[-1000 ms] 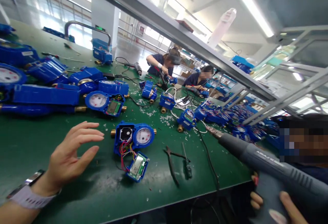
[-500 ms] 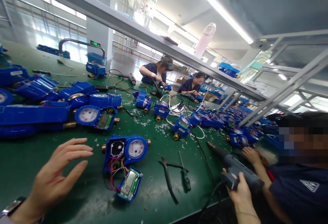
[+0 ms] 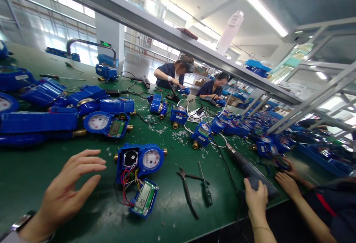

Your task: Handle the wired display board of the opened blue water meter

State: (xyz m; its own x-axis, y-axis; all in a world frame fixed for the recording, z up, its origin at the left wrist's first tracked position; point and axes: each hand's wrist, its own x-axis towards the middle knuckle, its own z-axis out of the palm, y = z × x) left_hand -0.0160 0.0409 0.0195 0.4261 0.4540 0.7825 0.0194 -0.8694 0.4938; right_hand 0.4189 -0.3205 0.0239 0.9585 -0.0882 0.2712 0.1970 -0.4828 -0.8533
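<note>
head | left hand [image 3: 69, 187] was open, fingers spread, just beside the opened meter [image 3: 139, 165] | right hand [image 3: 256, 200] was closed over the heat gun [image 3: 243, 164]

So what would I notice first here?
Your eye would jump to the bright blue water meters heaped on the left of the green workbench. Right in front, one open meter spills red and yellow wires beside the person's open left hand. At the right, their right hand rests on a dark heat gun.
</note>
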